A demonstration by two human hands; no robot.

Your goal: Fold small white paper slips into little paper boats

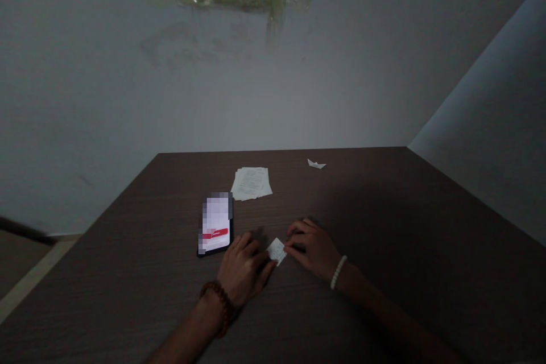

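A small folded piece of white paper (277, 251), with faint print on it, lies between my two hands as a diamond shape. My left hand (244, 270), with a brown bead bracelet at the wrist, has its thumb and index finger at the paper's left corner. At the right corner, the thumb and index finger of my right hand (313, 247) pinch the edge. That wrist wears a white bead bracelet. Just beyond my left hand, a phone (216, 222) with a lit, partly blurred screen rests on the dark wooden table (149, 273).
Behind the phone is a loose stack of printed paper sheets (251, 183). A small folded paper boat (316, 164) sits near the table's far edge. Past that edge rises a grey wall (273, 96) with clear tape stuck to it; another wall stands on the right.
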